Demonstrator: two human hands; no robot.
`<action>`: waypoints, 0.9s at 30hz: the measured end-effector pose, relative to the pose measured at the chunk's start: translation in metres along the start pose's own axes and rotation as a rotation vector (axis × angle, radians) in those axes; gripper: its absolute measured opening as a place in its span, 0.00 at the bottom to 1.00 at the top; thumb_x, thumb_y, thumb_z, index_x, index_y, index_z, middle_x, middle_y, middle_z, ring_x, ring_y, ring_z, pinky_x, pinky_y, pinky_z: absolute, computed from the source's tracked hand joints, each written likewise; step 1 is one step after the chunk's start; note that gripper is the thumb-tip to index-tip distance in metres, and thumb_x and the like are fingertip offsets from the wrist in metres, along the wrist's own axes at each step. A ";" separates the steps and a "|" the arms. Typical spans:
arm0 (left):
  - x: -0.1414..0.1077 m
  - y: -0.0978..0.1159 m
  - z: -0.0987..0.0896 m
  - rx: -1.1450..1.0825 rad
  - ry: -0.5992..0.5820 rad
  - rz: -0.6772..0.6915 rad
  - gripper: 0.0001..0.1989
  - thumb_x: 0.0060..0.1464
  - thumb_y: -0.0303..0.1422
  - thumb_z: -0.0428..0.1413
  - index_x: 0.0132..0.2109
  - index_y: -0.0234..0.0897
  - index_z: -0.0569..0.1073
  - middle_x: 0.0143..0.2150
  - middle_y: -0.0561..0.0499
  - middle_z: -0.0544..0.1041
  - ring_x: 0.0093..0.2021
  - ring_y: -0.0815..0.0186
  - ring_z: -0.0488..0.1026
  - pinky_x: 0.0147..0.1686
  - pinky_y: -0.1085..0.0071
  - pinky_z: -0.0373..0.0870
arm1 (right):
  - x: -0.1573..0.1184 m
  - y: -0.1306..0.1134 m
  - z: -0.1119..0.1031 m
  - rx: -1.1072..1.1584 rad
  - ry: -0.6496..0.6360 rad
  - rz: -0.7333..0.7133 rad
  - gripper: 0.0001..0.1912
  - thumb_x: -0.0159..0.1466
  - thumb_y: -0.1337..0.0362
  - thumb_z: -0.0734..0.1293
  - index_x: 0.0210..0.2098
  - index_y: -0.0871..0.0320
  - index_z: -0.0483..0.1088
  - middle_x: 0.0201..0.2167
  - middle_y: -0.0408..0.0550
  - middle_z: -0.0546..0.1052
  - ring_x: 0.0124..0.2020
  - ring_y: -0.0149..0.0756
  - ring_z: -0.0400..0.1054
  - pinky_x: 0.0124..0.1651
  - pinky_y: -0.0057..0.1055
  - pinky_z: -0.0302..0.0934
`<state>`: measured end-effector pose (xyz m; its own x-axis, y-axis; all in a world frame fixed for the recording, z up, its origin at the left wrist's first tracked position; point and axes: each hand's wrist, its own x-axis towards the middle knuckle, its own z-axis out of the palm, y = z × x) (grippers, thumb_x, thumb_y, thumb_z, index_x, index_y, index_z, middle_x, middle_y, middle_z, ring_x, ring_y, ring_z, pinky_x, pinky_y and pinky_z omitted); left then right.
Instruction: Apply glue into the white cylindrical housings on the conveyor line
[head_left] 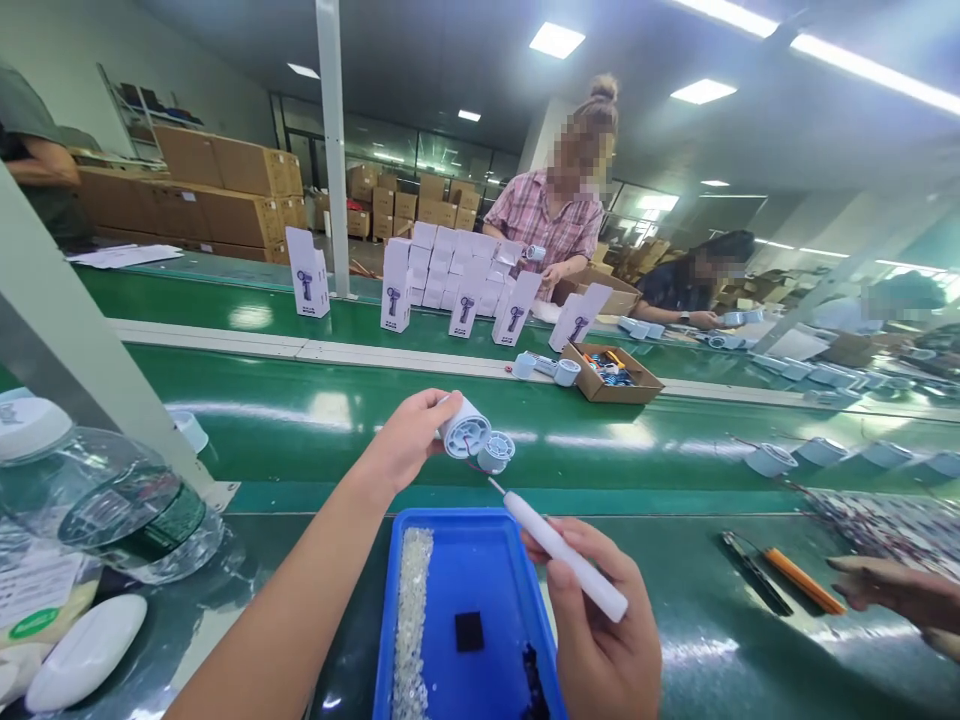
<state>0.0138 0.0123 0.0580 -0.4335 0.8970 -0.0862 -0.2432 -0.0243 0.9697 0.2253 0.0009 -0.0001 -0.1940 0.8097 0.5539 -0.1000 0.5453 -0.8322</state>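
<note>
My left hand (409,440) grips a pale blue cylindrical housing (466,430), its open ribbed end facing me. A smaller round ribbed part (496,452) hangs beside it, with a thin red wire between them. In my right hand (600,610) is a white pen-shaped tool (566,555), its thin metal tip pointing up and left, just below the small round part and apart from it. Beneath both hands lies a blue tray (442,522) with clear small pieces (412,620) along its left side, a black square (469,631) in the middle and small dark pieces (534,680) at the right.
Green conveyor (300,400) crosses ahead, with pale blue housings (772,459) at right and a small parts carton (611,375). White boxes (394,285) stand beyond. A large bottle (135,510) is at left. Another person's hand (892,590) reaches in at right near an orange tool (804,580).
</note>
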 end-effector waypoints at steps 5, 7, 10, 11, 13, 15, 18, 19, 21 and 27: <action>-0.006 -0.001 0.011 0.024 -0.044 0.001 0.18 0.49 0.47 0.59 0.33 0.35 0.67 0.29 0.54 0.68 0.28 0.72 0.65 0.29 0.74 0.67 | 0.015 0.001 0.007 0.007 -0.015 -0.012 0.08 0.65 0.65 0.63 0.44 0.55 0.67 0.44 0.52 0.72 0.41 0.41 0.74 0.43 0.37 0.70; -0.008 0.000 0.013 0.024 -0.060 -0.001 0.18 0.49 0.46 0.59 0.32 0.36 0.65 0.28 0.55 0.67 0.28 0.72 0.64 0.30 0.74 0.67 | 0.017 0.001 0.010 0.008 -0.028 -0.010 0.07 0.65 0.65 0.63 0.44 0.56 0.67 0.43 0.52 0.73 0.40 0.40 0.74 0.42 0.36 0.70; -0.010 0.002 0.016 0.034 -0.060 -0.006 0.18 0.49 0.45 0.59 0.31 0.36 0.64 0.28 0.55 0.67 0.28 0.72 0.64 0.30 0.74 0.66 | 0.019 0.000 0.011 0.018 -0.036 -0.006 0.07 0.66 0.65 0.63 0.43 0.55 0.66 0.43 0.51 0.73 0.39 0.39 0.75 0.43 0.35 0.70; -0.011 0.003 0.018 0.036 -0.059 -0.006 0.18 0.49 0.45 0.59 0.31 0.36 0.64 0.28 0.55 0.67 0.28 0.72 0.64 0.30 0.73 0.66 | 0.019 0.000 0.011 0.021 -0.036 -0.004 0.06 0.66 0.66 0.62 0.43 0.55 0.66 0.43 0.51 0.73 0.40 0.39 0.75 0.43 0.35 0.70; -0.013 0.005 0.020 0.039 -0.062 -0.005 0.18 0.49 0.45 0.59 0.31 0.36 0.63 0.28 0.55 0.66 0.28 0.72 0.64 0.29 0.73 0.67 | 0.019 0.000 0.010 0.021 -0.033 0.000 0.06 0.66 0.65 0.63 0.43 0.55 0.67 0.43 0.51 0.73 0.40 0.39 0.74 0.43 0.35 0.70; -0.014 0.006 0.021 0.036 -0.069 -0.002 0.18 0.49 0.44 0.60 0.30 0.35 0.63 0.28 0.55 0.66 0.28 0.72 0.64 0.29 0.73 0.67 | 0.019 0.001 0.010 0.015 -0.029 0.003 0.06 0.66 0.65 0.63 0.43 0.56 0.67 0.43 0.52 0.73 0.40 0.40 0.74 0.43 0.36 0.70; -0.015 0.006 0.022 0.031 -0.073 -0.001 0.18 0.49 0.44 0.60 0.30 0.35 0.63 0.28 0.55 0.66 0.28 0.72 0.64 0.29 0.74 0.67 | 0.018 0.002 0.009 0.027 -0.031 0.010 0.07 0.66 0.65 0.63 0.43 0.56 0.67 0.43 0.52 0.73 0.40 0.40 0.74 0.43 0.37 0.70; -0.015 0.006 0.022 0.032 -0.068 0.000 0.18 0.49 0.44 0.60 0.30 0.35 0.63 0.28 0.55 0.66 0.28 0.72 0.64 0.29 0.74 0.67 | 0.017 0.003 0.008 0.033 -0.027 0.010 0.07 0.66 0.65 0.62 0.43 0.56 0.66 0.43 0.52 0.73 0.40 0.40 0.74 0.43 0.37 0.70; -0.014 0.005 0.020 0.042 -0.054 0.007 0.18 0.49 0.44 0.60 0.30 0.36 0.63 0.28 0.55 0.66 0.28 0.72 0.64 0.29 0.74 0.67 | 0.015 0.006 0.005 0.032 -0.012 0.004 0.07 0.66 0.65 0.63 0.43 0.55 0.67 0.43 0.51 0.72 0.40 0.39 0.74 0.43 0.37 0.69; -0.009 0.004 0.011 0.065 -0.006 0.036 0.17 0.50 0.44 0.59 0.31 0.36 0.64 0.29 0.54 0.67 0.30 0.71 0.66 0.31 0.73 0.69 | 0.007 0.019 -0.007 -0.070 -0.041 -0.010 0.06 0.65 0.64 0.65 0.42 0.52 0.68 0.41 0.47 0.70 0.38 0.36 0.72 0.37 0.31 0.68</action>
<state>0.0264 0.0090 0.0650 -0.4357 0.8987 -0.0499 -0.1709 -0.0281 0.9849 0.2286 0.0185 -0.0123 -0.2337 0.7951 0.5596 -0.0336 0.5686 -0.8219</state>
